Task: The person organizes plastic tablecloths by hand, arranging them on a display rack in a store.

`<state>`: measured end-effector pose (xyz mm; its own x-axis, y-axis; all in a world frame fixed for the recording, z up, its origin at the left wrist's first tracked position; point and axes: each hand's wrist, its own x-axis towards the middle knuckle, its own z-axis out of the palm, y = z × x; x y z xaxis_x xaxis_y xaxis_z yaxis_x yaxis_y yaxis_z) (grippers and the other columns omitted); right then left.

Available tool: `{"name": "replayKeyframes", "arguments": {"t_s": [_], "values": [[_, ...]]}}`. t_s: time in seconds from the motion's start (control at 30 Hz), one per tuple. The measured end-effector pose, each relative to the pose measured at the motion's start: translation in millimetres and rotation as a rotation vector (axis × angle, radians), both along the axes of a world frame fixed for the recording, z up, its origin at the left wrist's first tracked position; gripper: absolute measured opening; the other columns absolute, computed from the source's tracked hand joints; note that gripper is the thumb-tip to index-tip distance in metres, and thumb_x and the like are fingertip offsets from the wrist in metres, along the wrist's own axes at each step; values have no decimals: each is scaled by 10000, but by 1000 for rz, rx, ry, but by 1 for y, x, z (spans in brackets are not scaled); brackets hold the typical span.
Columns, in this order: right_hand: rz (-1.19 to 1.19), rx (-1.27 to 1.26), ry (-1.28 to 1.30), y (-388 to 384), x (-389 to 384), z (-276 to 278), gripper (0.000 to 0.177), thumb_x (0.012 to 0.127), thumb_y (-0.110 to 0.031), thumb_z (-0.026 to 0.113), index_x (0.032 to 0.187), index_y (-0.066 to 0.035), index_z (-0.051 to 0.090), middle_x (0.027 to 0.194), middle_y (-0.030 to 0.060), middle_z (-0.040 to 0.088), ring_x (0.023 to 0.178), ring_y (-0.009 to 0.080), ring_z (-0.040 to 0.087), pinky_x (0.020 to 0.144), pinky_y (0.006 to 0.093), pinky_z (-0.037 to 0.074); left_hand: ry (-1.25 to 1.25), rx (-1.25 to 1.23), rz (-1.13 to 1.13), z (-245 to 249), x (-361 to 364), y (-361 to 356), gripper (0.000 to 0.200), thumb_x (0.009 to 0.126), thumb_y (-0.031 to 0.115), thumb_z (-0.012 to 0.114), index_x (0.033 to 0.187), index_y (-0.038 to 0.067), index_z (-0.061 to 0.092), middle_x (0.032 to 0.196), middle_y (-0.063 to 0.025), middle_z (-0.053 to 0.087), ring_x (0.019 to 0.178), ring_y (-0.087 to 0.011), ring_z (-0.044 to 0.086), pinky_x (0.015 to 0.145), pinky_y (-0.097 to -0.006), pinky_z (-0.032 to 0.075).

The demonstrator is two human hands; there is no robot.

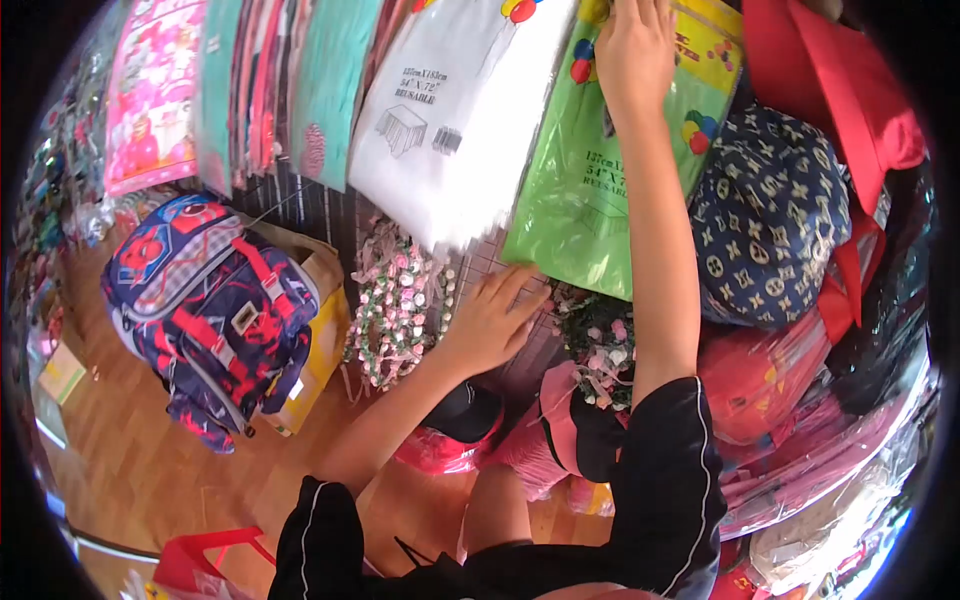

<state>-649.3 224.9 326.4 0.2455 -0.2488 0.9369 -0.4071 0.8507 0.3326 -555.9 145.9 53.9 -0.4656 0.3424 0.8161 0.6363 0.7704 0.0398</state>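
A green table cover package with a yellow printed top hangs in front of me. My right hand reaches up across that top, fingers stretched out and their tips at the frame's upper edge. Just under the package's lower left corner is my left hand, open with its fingers apart, fingertips right at the bottom edge. Beside the green one hangs a white table cover package, bright with glare. Garlands of small pink and white flowers hang left of my left hand, and more flowers show below the green package.
A patterned backpack stands at the left by a cardboard box. Pink and teal packages hang at the upper left. On the right are a dark patterned cap, a red hat and pink wrapped goods. Black-and-pink caps lie low.
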Motion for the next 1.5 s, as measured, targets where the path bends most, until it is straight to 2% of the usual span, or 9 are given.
{"name": "replayKeyframes", "arguments": {"t_s": [0.07,0.17,0.37,0.47,0.7,0.97,1.27,1.43,1.5], "values": [[220,123,113,1,2,-5,375,771,15,437,1143,-25,459,1262,133,382,1152,351,354,937,423,313,-97,12,-42,-2,4,1,534,696,172,574,1206,144,418,1277,-168,296,1165,-342,308,940,-452,287],[-7,105,-180,24,-18,-47,388,777,-13,418,1163,-11,450,1286,94,361,1172,321,342,931,471,310,-251,-46,-105,12,17,-2,515,727,208,568,1214,145,411,1327,-178,215,1207,-358,247,973,-464,243],[244,268,-730,79,42,-114,435,669,80,453,1089,-4,530,1210,125,454,1164,314,378,954,425,332,-579,-75,-367,108,53,-6,517,750,205,592,1222,103,408,1345,-264,86,1252,-400,136,1012,-425,197],[336,26,-878,93,94,-69,363,670,101,464,1000,9,585,1142,130,511,1120,325,430,938,427,354,-587,143,-394,190,67,6,499,757,193,584,1211,78,412,1340,-272,93,1240,-406,169,998,-429,224],[307,-245,-683,75,92,182,277,736,20,476,988,-22,585,1057,161,552,1015,300,514,863,340,395,-288,249,-200,307,19,20,602,752,201,580,1241,-19,305,1308,-274,195,1201,-424,236,983,-436,245],[-94,-40,-1002,53,-90,199,216,711,-17,463,868,1,610,923,225,569,901,334,551,767,391,444,-194,119,204,300,-44,64,1013,592,561,615,1290,-43,200,1363,-234,111,1256,-408,113,917,-652,51],[-31,196,-1205,75,-9,200,253,703,-11,473,912,-20,616,879,189,593,861,321,569,773,356,444,-55,-2,309,259,-96,62,897,617,644,531,1272,68,325,1365,-183,160,1256,-375,125,872,-695,28],[-64,40,-1042,48,-64,202,272,689,2,460,911,-18,615,903,185,590,863,317,570,769,344,450,38,37,254,256,-98,60,853,623,635,538,1236,61,386,1366,-163,175,1258,-373,116,872,-692,17],[-123,262,-1282,43,-64,203,295,675,25,442,914,-10,612,894,185,590,871,325,559,780,345,439,71,42,226,253,-101,59,851,625,633,539,1239,65,383,1368,-159,174,1261,-368,112,872,-690,12]]}}
